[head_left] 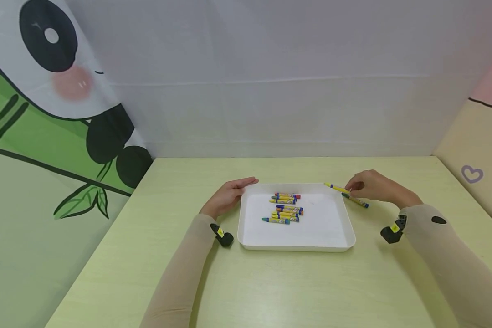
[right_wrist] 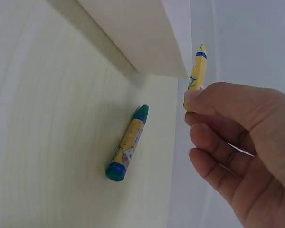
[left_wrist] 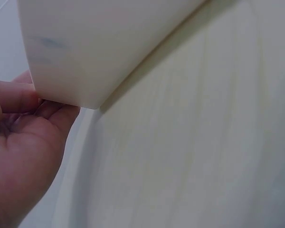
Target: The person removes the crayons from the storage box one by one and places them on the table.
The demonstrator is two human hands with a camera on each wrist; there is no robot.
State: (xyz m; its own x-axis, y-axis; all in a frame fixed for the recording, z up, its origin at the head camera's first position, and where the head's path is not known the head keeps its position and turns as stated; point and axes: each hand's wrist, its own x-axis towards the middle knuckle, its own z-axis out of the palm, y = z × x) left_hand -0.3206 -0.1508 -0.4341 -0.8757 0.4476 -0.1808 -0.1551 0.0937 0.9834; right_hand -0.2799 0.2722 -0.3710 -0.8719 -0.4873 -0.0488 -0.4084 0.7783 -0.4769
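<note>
A white tray (head_left: 311, 237) holds several paper-wrapped crayons (head_left: 288, 208), lying in two loose groups left of its middle. At the tray's back left corner, my left hand (head_left: 228, 197) grips the wall, thumb at the rim and fingers behind the corner (left_wrist: 66, 95). My right hand (head_left: 373, 186) pinches a yellow crayon (right_wrist: 197, 71) between thumb and forefinger, its far end pointing left over the tray's back right corner. Below that hand, a green crayon (right_wrist: 128, 145) lies on the table just right of the tray.
The pale wooden table (head_left: 295, 287) runs back to a white cloth wall (head_left: 270, 118). A printed cartoon panel (head_left: 57, 136) stands on the left, and a cream panel (head_left: 475, 155) with a heart on the right.
</note>
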